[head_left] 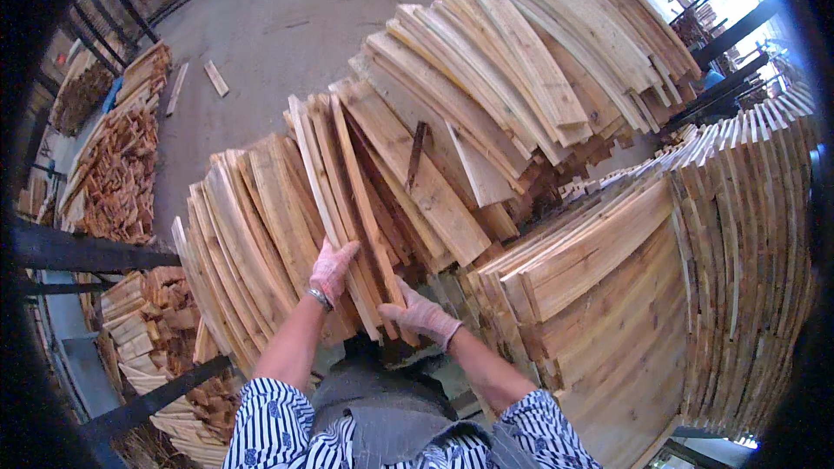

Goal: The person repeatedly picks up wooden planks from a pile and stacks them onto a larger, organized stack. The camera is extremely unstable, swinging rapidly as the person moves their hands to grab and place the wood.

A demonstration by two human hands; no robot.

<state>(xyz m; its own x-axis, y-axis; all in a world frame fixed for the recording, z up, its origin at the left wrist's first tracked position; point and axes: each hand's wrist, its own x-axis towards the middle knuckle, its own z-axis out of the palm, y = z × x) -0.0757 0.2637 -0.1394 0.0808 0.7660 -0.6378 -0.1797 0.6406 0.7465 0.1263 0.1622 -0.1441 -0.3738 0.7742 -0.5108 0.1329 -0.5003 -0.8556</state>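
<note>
Fanned pile (pixel 512 43), boards at the near edge

The pile runs from upper right to lower left. At its near edge, a pale board (pixel 313 165) sits in the left hand (pixel 332 271), thumb and fingers closed about it. Beside it, a thin board (pixel 368 200) ends against the right hand's (pixel 424 313) loosely bent fingers; whether they grip, I cannot tell.

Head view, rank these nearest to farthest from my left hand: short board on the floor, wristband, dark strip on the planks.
1. Wristband, just behind your left hand.
2. Dark strip, ahead and right, on the planks.
3. Short board, ahead and left, on the floor.
</note>
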